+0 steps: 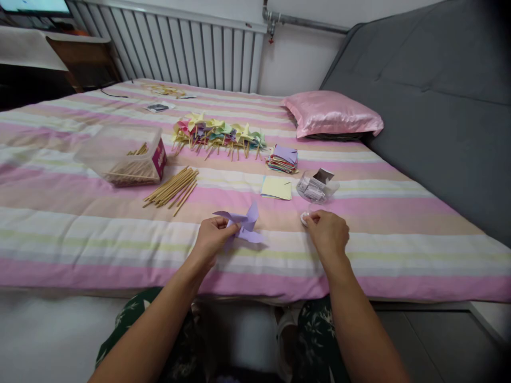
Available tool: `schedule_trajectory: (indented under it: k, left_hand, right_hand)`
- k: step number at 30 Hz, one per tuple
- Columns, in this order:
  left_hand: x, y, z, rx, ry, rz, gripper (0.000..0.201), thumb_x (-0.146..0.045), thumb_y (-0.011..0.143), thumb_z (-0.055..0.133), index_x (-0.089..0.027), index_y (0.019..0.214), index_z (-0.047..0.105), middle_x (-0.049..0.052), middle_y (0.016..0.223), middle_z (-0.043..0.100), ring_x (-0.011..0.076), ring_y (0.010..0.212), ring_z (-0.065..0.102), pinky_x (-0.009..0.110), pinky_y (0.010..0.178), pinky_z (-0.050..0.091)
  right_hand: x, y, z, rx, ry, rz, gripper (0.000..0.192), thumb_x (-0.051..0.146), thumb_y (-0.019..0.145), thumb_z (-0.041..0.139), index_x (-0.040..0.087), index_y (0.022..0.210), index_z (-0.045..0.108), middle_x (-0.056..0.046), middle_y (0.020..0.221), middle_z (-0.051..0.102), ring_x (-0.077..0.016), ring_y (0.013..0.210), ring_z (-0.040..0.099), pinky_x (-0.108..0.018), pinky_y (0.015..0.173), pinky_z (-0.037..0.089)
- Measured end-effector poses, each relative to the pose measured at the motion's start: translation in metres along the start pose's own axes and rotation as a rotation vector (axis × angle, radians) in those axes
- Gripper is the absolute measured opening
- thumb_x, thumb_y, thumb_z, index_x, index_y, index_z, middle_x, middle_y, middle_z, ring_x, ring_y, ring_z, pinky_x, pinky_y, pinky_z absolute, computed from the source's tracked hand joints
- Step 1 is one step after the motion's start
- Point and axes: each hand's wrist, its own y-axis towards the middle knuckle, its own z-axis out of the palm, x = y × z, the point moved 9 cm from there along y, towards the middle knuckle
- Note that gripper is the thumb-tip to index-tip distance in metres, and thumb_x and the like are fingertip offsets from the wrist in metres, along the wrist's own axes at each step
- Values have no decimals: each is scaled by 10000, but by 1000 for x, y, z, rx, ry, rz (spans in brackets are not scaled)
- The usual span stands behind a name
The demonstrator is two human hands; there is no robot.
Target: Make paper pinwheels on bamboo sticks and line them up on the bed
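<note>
Here, low centre of the frame, the left hand [211, 239] pinches a folded purple pinwheel [244, 223] above the striped bed [80, 234]. The right hand [327, 231] closes its fingertips on a small white piece [304, 217], perhaps a fastener. Finished pinwheels [217, 135] lie in a row at centre; loose sticks [172, 187] and paper squares [282, 158] remain unused. Bare bedding lies between the hands and the near edge.

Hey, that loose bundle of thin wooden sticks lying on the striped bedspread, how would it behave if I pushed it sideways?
The loose bundle of thin wooden sticks would probably scatter, since nothing binds it. The sticks look round and light, so some may roll, though the soft striped bedspread should slow them. They seem stiff but thin enough to snap.
</note>
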Motion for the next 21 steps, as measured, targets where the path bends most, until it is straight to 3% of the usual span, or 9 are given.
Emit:
schedule_trajectory:
  k: [8,21]
  left_hand:
    - [0,1,0,1,11,-4,249,-205,516,718,-157,400,502,-69,390,430,53,395,354,198,421,234]
    - [-2,-2,1,2,23,3,263,-201,518,711,-164,389,485,-68,387,423,61,399,364,204,426,241]
  right_hand:
    - [1,-1,9,104,-9,7,217,363,829,477,212,848,632,-72,886,681,-246,829,623,-303,618,392]
    - [2,0,6,73,-7,-11,206,353,807,516,179,814,625,-79,835,665,-224,799,624,-289,647,394]
